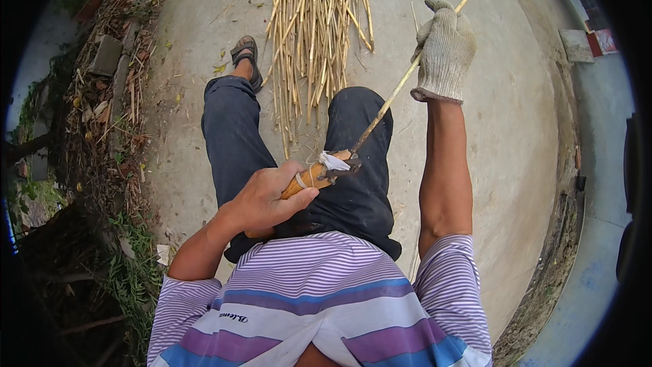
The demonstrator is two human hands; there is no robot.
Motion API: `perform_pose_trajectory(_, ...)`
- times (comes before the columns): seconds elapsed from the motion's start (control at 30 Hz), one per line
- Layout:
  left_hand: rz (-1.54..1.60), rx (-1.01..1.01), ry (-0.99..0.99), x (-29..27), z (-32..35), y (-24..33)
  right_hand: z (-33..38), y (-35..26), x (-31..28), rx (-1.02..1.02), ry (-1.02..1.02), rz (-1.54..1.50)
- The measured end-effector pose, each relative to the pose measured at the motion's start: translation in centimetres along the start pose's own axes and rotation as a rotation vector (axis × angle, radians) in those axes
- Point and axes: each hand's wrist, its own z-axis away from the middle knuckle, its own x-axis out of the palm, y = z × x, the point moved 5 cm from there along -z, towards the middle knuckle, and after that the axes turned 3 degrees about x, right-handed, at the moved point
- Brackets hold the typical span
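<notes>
My bare left hand is wrapped round the wooden handle of a tool above my lap. White cloth and a pale band are tied round this tool, and dark metal shows at its far right end. A long thin yellowish stalk slants up to the right, its darker lower end meeting the metal part; whether it passes through cannot be told. My right hand, in a knitted work glove, is closed around that stalk higher up, arm stretched forward. Most of its fingertips are hidden.
A heap of similar dry stalks lies on the concrete floor beyond my knees. My sandalled foot rests beside it. Along the left run debris, bricks and green weeds. A low edge borders the floor at right.
</notes>
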Motion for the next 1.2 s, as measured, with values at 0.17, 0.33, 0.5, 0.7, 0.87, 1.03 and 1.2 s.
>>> perform_pose_trajectory(0.17, 0.020, -0.063, -0.033, -1.0, -1.5, 0.5, 5.3, 1.2, 1.3, 0.016, 0.035, 0.013)
perform_pose_trajectory(0.33, -0.017, -0.070, -0.032, -0.9, -1.3, 0.4, 7.6, 1.9, 1.2, 0.189, -0.070, -0.256)
perform_pose_trajectory(0.5, -0.030, -0.062, -0.061, 0.2, -0.5, 0.2, 0.5, 0.9, -0.9, 0.168, 0.015, -0.626)
perform_pose_trajectory(0.7, 0.194, -0.132, -0.021, -1.4, -4.2, 2.2, 4.6, 1.1, 1.8, 0.217, -0.145, -0.596)
perform_pose_trajectory(0.87, 0.360, -0.132, -0.057, -2.3, -6.9, 2.8, 5.9, -1.9, 0.4, 0.067, -0.236, -0.113)
perform_pose_trajectory(1.03, 0.442, -0.092, 0.055, -3.4, -9.9, 4.3, 14.9, 1.6, -1.3, 0.186, -0.252, 0.009)
perform_pose_trajectory(1.2, 0.523, -0.068, 0.142, -2.4, -11.1, 4.4, 16.6, 2.2, 0.1, 0.353, -0.404, 0.098)
